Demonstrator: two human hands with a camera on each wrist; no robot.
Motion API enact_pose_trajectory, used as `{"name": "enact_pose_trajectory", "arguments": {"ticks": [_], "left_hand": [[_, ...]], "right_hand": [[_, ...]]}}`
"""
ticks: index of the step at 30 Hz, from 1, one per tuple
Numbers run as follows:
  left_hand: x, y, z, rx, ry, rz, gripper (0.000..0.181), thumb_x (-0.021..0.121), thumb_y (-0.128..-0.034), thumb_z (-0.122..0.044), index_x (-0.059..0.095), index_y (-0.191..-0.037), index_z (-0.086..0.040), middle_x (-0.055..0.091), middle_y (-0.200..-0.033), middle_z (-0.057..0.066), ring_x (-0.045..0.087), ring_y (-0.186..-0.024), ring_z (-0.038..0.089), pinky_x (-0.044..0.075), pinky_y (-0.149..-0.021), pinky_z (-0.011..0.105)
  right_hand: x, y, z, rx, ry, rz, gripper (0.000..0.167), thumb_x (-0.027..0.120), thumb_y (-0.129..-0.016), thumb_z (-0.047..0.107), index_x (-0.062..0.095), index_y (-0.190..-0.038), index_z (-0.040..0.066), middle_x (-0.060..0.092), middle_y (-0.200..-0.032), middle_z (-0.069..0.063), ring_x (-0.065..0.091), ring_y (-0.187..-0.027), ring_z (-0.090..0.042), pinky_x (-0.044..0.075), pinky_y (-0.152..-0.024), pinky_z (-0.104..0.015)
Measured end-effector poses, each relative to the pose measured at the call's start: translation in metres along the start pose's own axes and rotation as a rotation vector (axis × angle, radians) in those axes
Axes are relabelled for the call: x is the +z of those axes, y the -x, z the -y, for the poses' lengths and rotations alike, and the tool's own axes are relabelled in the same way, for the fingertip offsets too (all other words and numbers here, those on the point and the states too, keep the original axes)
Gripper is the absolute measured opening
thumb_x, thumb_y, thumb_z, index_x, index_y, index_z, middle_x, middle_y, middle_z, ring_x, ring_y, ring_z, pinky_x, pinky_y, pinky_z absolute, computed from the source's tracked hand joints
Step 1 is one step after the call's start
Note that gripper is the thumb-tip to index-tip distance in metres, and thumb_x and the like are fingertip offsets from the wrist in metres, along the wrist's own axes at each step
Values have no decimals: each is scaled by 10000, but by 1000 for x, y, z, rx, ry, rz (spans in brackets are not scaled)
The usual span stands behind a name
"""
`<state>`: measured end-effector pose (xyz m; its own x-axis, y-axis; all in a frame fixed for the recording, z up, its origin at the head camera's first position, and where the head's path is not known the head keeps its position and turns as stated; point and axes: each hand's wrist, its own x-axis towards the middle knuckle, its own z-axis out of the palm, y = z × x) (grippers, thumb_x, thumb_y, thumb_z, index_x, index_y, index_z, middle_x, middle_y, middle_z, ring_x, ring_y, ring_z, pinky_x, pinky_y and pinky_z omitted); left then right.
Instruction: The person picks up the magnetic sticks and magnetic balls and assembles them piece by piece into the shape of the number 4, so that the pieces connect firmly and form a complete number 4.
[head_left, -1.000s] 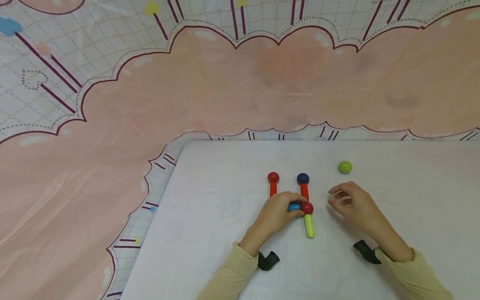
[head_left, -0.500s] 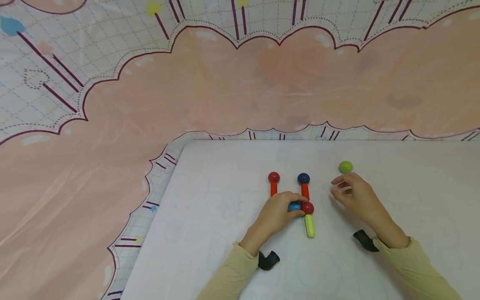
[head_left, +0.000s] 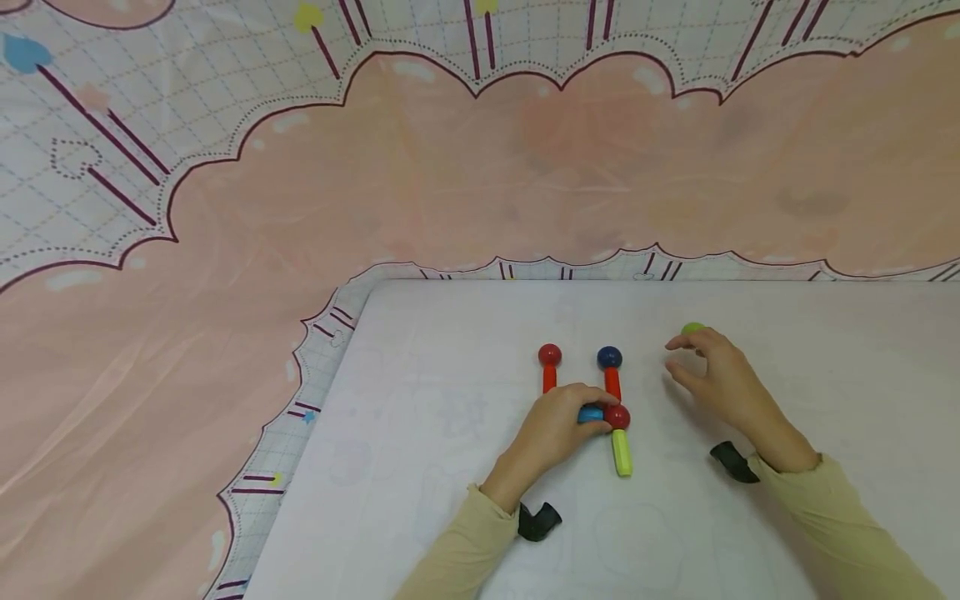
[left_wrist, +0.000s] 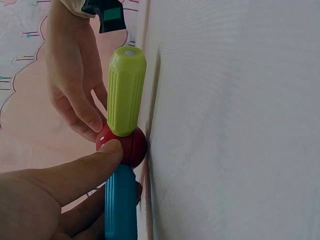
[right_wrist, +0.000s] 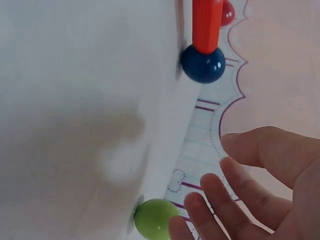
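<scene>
My left hand (head_left: pixel 555 425) pinches a red ball (head_left: pixel 617 417) between thumb and fingers. A blue rod (left_wrist: pixel 121 200) meets the ball on one side and a yellow-green ribbed rod (left_wrist: pixel 127 92) on another, its free end showing a metal disc. From the same ball, an orange-red rod (head_left: pixel 612 384) leads to a dark blue ball (right_wrist: pixel 203 63). Another red ball (head_left: pixel 550 355) tops a second orange-red rod (head_left: pixel 550 380), whose lower end the left hand hides. My right hand (head_left: pixel 720 383), holding nothing, is beside a green ball (right_wrist: pixel 155 219), fingers spread and slightly bent; it partly covers the ball in the head view.
All the pieces lie on a white tabletop (head_left: pixel 420 350). Its far and left edges border a patterned pink-and-white cloth (head_left: pixel 247 250). A black strap (head_left: pixel 539 522) shows at the left wrist and another black strap (head_left: pixel 733 462) at the right.
The right hand has moved away from the body toward the green ball, which it now partly covers, and its thumb and fingers have spread wider. The left hand keeps its hold.
</scene>
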<state>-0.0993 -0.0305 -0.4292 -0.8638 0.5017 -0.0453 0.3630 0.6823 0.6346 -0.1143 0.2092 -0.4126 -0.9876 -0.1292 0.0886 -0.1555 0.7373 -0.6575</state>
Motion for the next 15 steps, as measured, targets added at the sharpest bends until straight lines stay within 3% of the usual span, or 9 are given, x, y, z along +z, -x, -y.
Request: {"name": "enact_pose_trajectory", "arguments": {"ticks": [8, 15], "left_hand": [[0, 1, 0, 6, 3, -2, 322, 754, -883, -241, 719, -1203, -228, 693, -1175, -99, 606, -1046, 46, 487, -938, 184], [0, 1, 1, 7, -7, -3, 327, 754, -883, -247, 716, -1207, -232, 693, -1167, -101, 602, -1023, 40, 489, -921, 177]], "right_hand": [[-6, -9, -3, -9, 31, -18, 291, 673, -909, 41, 601, -1162, -85, 537, -1226, -294, 479, -1134, -447, 397, -990, -638], [-10, -15, -11, -67, 22, -53, 290, 673, -900, 11, 594, -1151, -112, 547, -1187, -313, 484, -1081, -444, 387, -952, -614]]}}
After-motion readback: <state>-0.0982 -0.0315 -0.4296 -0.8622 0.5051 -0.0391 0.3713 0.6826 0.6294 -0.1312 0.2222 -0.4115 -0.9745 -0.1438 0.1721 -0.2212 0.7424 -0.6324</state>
